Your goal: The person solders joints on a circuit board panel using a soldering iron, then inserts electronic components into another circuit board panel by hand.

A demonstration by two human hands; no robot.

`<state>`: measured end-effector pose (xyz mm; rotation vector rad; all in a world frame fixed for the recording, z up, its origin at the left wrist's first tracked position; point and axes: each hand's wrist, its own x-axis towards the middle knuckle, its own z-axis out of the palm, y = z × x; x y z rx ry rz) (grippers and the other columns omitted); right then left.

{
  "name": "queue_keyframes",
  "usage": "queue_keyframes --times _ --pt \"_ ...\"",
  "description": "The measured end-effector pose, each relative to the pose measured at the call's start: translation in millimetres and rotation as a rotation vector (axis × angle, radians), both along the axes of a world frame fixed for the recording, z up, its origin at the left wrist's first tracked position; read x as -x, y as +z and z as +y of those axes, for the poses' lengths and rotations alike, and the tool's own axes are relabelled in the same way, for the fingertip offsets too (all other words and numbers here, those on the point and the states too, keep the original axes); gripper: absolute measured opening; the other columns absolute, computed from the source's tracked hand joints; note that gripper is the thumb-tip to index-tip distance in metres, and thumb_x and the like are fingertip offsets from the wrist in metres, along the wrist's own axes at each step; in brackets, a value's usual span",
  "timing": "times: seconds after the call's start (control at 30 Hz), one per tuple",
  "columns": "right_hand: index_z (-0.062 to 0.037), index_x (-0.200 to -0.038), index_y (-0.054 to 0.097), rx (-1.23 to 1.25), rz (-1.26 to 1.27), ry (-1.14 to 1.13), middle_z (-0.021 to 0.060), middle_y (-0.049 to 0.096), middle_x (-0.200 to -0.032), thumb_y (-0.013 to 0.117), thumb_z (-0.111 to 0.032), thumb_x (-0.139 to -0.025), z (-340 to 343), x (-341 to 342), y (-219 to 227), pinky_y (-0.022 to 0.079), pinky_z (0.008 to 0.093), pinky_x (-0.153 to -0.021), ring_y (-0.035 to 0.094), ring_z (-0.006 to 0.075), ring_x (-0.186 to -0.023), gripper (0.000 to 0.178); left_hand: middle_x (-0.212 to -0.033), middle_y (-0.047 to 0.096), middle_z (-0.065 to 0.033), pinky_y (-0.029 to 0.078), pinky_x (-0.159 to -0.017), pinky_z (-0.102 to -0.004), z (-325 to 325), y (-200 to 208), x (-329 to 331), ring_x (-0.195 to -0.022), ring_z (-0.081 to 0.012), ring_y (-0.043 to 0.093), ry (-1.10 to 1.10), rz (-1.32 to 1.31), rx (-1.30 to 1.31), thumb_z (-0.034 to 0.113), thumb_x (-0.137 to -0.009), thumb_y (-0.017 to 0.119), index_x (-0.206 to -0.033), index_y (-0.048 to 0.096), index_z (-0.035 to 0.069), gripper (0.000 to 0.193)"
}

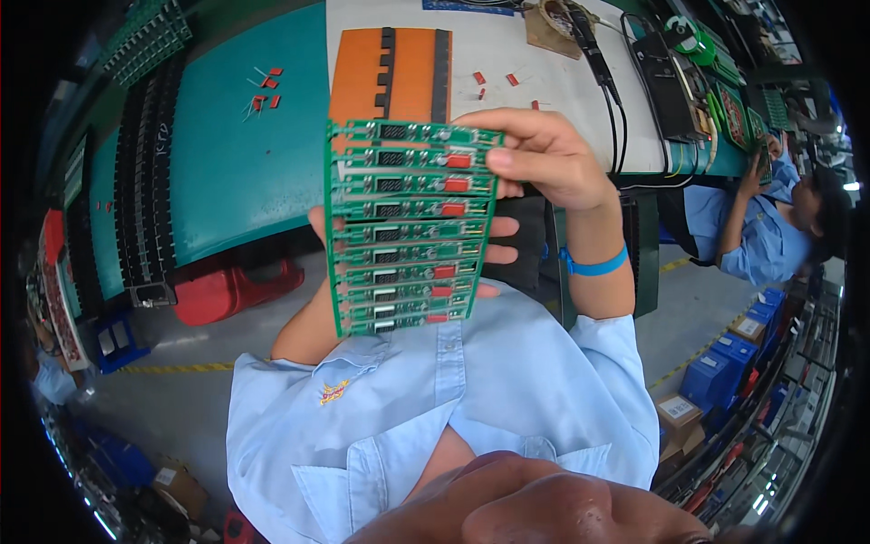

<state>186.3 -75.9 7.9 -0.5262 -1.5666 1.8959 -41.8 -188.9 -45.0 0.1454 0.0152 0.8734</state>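
A green circuit board panel (399, 245), made up of several narrow strips joined by side rails, is held up tilted in front of my chest. Red box-shaped capacitors (455, 209) sit on several strips; others show none. Supporting the panel from beneath, my left hand (501, 254) has its fingers past the right rail and its thumb by the left one; the palm is hidden. With thumb and forefinger closed at the upper right corner, my right hand (557, 165) grips the panel's edge. A blue band circles my right wrist.
Behind the panel lies an orange board (358, 77) with dark strips. Loose red capacitors (269, 83) are scattered on the green mat (236, 163), more on the white surface (507, 45). Cables (616, 109) run down at right. A co-worker (757, 213) sits far right; a red stool (231, 295) stands lower left.
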Motion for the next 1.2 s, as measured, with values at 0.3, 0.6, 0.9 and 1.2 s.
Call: queue_keyframes --times 0.3,0.6,0.9,1.2 --pt "-0.0005 -0.133 0.065 -0.399 -0.262 -0.378 0.0032 0.069 -0.088 0.067 -0.007 -0.098 4 4 1 0.043 0.0189 -0.064 0.054 0.0072 -0.071 0.036 -0.165 0.022 -0.0325 0.021 -0.117 -0.0773 5 -2 0 -0.151 -0.0530 0.025 0.051 -0.133 -0.047 0.096 -0.059 0.066 -0.167 0.012 0.012 0.147" --pt "-0.0063 -0.106 0.077 -1.258 -0.745 -0.648 0.0029 0.070 -0.097 0.076 -0.002 -0.085 12 -1 -19 0.047 0.0278 -0.076 0.057 0.0173 -0.085 0.022 -0.168 0.021 -0.0264 0.016 -0.123 -0.0727 69 14 34 -0.154 -0.0480 0.023 0.546 -0.091 -0.151 0.082 -0.074 0.063 -0.166 0.019 0.020 0.119" --pt "-0.0040 -0.099 0.074 -1.047 -0.652 -0.688 0.0061 0.072 -0.105 0.075 0.001 -0.085 20 16 -18 0.047 0.0286 -0.076 0.060 0.0182 -0.093 0.015 -0.168 0.020 -0.0257 0.021 -0.122 -0.0715 64 8 28 -0.154 -0.0492 0.021 0.505 -0.030 -0.090 0.081 -0.077 0.059 -0.166 0.019 0.020 0.115" --pt "0.0024 -0.103 0.072 -0.356 -0.127 -0.378 0.0105 0.072 -0.098 0.071 0.008 -0.088 -34 52 2 0.049 0.0240 -0.074 0.061 0.0157 -0.080 0.015 -0.166 0.026 -0.0254 0.029 -0.120 -0.0690 64 1 27 -0.152 -0.0498 0.027 0.578 -0.002 -0.162 0.084 -0.077 0.057 -0.166 0.020 0.020 0.115"
